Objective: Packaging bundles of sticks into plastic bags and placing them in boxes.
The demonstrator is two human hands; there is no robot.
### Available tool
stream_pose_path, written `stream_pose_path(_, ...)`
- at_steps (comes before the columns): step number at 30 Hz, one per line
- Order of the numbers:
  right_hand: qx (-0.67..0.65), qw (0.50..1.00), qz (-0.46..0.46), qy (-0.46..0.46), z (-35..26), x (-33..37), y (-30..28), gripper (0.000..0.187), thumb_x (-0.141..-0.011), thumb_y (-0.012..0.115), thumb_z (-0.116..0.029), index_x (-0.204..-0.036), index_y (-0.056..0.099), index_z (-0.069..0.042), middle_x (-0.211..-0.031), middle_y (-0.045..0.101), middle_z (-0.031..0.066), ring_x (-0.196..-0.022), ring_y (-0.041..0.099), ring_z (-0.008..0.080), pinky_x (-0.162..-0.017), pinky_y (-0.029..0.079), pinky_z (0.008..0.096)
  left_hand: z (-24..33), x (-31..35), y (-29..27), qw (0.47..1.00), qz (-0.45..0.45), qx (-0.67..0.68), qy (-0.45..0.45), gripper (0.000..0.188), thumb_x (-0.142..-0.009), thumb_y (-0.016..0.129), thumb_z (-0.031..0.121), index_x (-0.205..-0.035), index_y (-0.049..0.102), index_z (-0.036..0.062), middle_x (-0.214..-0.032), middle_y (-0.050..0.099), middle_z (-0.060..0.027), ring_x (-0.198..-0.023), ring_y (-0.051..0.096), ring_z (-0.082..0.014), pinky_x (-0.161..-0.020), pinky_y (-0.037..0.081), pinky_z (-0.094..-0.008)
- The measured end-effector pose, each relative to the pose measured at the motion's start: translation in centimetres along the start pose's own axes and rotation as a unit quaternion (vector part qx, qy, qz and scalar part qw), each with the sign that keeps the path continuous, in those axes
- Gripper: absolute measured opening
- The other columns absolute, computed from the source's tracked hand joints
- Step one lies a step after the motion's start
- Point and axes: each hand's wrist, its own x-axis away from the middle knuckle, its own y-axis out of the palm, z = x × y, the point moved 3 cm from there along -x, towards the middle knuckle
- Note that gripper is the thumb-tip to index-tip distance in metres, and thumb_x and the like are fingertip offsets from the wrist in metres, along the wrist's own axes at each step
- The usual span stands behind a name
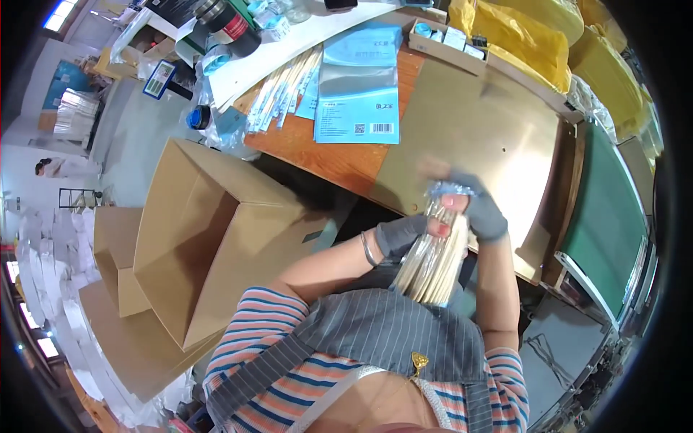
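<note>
Right of centre, low in the frame, you hold a bundle of pale sticks (432,268) in clear wrapping: your left hand (403,235) wraps it, your right hand (485,211) grips its bluish top. An open cardboard box (249,263) stands left of centre. Beyond, upper middle, blue packets (357,108) lie on the table (332,164).

On the orange-brown wooden desk (339,164) over there lie blue plastic pouches (355,108), a fan of wrapped sticks (286,88) and a tan board (462,115).
</note>
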Motion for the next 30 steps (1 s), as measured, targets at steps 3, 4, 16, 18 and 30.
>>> stream_pose_path(3,-0.183,0.982,-0.031,0.042,7.0,-0.4,-1.6,0.029,-0.072,0.063,-0.022,-0.088,0.062,0.002,-0.085,0.064,0.0164,-0.084,0.063,0.0301,-0.078,0.051,0.0390,-0.2,1.0,-4.3,0.967,0.100,-0.230,0.054,0.054,-0.079,0.067,0.039,-0.113,0.055,-0.0013,-0.101,0.064,-0.0139,-0.091,0.062,-0.0232,-0.083,0.048,-0.0322)
stream_pose_path(4,-0.183,0.981,-0.034,0.044,7.0,-0.7,-1.3,0.029,-0.072,0.063,-0.022,-0.088,0.062,0.002,-0.085,0.064,0.0164,-0.084,0.063,0.0301,-0.078,0.051,0.0390,0.1,2.1,-6.2,0.880,0.169,-0.432,0.098,0.055,-0.080,0.066,0.041,-0.113,0.055,-0.0012,-0.099,0.065,-0.0148,-0.091,0.062,-0.0239,-0.082,0.048,-0.0330)
stream_pose_path(16,-0.249,0.965,0.082,-0.008,6.3,2.1,0.1,0.021,-0.075,0.057,-0.023,-0.073,0.056,-0.002,-0.074,0.058,0.0127,-0.072,0.058,0.0274,-0.074,0.050,0.0387,16.3,11.0,-16.7,0.242,0.399,-0.877,0.109,0.015,-0.081,0.053,0.014,-0.091,0.062,0.0096,-0.094,0.063,-0.0076,-0.092,0.060,-0.0256,-0.074,0.048,-0.0412)
stream_pose_path(18,-0.253,0.963,0.090,-0.007,6.3,2.3,0.4,0.020,-0.075,0.057,-0.022,-0.073,0.056,-0.002,-0.074,0.058,0.0127,-0.072,0.058,0.0271,-0.075,0.050,0.0388,15.2,10.9,-16.1,0.104,0.334,-0.909,0.226,0.009,-0.081,0.055,0.015,-0.086,0.061,0.0096,-0.089,0.063,-0.0075,-0.086,0.061,-0.0267,-0.071,0.049,-0.0416)
stream_pose_path(30,-0.239,0.969,0.070,-0.008,6.5,2.1,0.4,0.021,-0.075,0.058,-0.023,-0.073,0.056,-0.002,-0.075,0.059,0.0124,-0.076,0.060,0.0292,-0.073,0.050,0.0391,22.4,11.7,-14.5,0.419,0.475,-0.762,0.133,0.037,-0.080,0.066,0.042,-0.075,0.066,0.0057,-0.072,0.063,-0.0174,-0.070,0.060,-0.0332,-0.063,0.046,-0.0395)
